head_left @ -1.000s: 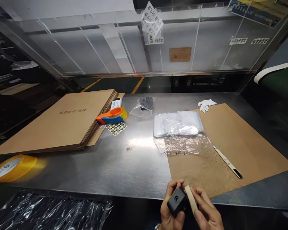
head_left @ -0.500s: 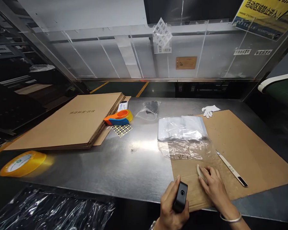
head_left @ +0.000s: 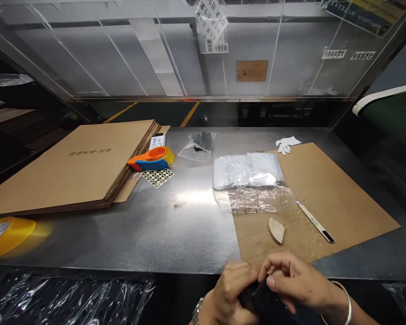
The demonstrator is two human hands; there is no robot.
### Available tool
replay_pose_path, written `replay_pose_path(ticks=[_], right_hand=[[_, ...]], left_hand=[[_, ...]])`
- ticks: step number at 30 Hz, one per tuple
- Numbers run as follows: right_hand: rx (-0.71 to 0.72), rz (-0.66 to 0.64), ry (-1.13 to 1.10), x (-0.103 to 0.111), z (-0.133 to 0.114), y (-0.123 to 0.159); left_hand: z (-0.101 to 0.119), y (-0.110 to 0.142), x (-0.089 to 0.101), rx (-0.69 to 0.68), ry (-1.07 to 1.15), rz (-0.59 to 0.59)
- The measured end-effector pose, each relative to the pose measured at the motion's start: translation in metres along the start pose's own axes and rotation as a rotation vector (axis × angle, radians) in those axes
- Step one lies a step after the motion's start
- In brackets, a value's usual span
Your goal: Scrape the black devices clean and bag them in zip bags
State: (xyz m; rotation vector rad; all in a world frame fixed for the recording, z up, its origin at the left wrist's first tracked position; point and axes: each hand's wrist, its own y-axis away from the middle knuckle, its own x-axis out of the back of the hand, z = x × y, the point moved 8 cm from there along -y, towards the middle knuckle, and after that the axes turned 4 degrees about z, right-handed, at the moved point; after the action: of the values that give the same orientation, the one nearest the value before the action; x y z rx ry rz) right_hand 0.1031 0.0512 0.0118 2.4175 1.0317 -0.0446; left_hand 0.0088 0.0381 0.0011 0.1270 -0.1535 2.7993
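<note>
My left hand (head_left: 232, 291) is closed around a small black box-shaped piece (head_left: 260, 295), low in the view at the table's front edge. My right hand (head_left: 296, 282) meets it there, thumb and fingers pinched against the black piece's edge; the fingers hide much of it. Just beyond the hands, a cream wedge-shaped pad (head_left: 276, 230) lies loose on the cardboard sheet (head_left: 345, 203). To its right rests a white-handled craft knife (head_left: 314, 221) marked A26. Behind the pad is a stack of clear plastic bags (head_left: 246, 170) in a crinkled wrapper.
Stacked flat cardboard (head_left: 64, 167) fills the left side. Beside it are an orange and blue tape dispenser (head_left: 152, 158) and a sticker sheet (head_left: 158, 177). A yellow tape roll (head_left: 15, 234) sits front left. A bagged dark item (head_left: 203, 143) and a white glove (head_left: 287, 144) lie behind.
My right hand has let go of the cream pad, leaving it on the cardboard, and moved to the black piece. My left hand has drawn the black piece lower. The view has tilted down.
</note>
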Motion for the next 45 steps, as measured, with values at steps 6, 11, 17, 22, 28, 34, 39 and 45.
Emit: replay_pose_path(ticks=[6, 11, 17, 22, 28, 34, 39, 45], right_hand=[[-0.135, -0.040, -0.055, -0.007, 0.010, -0.003], [-0.176, -0.018, -0.076, -0.008, 0.009, -0.001], [-0.223, -0.032, -0.106, -0.010, 0.011, 0.001], [-0.227, -0.031, -0.134, -0.014, 0.012, 0.001], [-0.240, 0.008, -0.066, -0.009, 0.016, 0.003], [0.138, 0.315, 0.366, 0.012, -0.006, 0.009], [0.328, 0.444, 0.646, 0.016, -0.016, 0.017], [0.464, 0.472, 0.495, 0.024, 0.000, 0.022]], left_hand=[[0.015, 0.001, -0.013, -0.196, -0.323, -0.183], [0.013, 0.001, -0.016, -0.207, -0.291, -0.274], [0.011, -0.001, -0.018, -0.168, -0.184, -0.309], [0.006, 0.001, -0.019, -0.115, -0.141, -0.341], [0.005, 0.001, -0.020, -0.084, -0.084, -0.300], [0.001, 0.007, -0.010, -0.210, -0.366, 0.234], [-0.014, 0.014, -0.022, -0.097, -0.272, 0.142], [-0.027, 0.019, -0.031, 0.347, 0.732, 0.167]])
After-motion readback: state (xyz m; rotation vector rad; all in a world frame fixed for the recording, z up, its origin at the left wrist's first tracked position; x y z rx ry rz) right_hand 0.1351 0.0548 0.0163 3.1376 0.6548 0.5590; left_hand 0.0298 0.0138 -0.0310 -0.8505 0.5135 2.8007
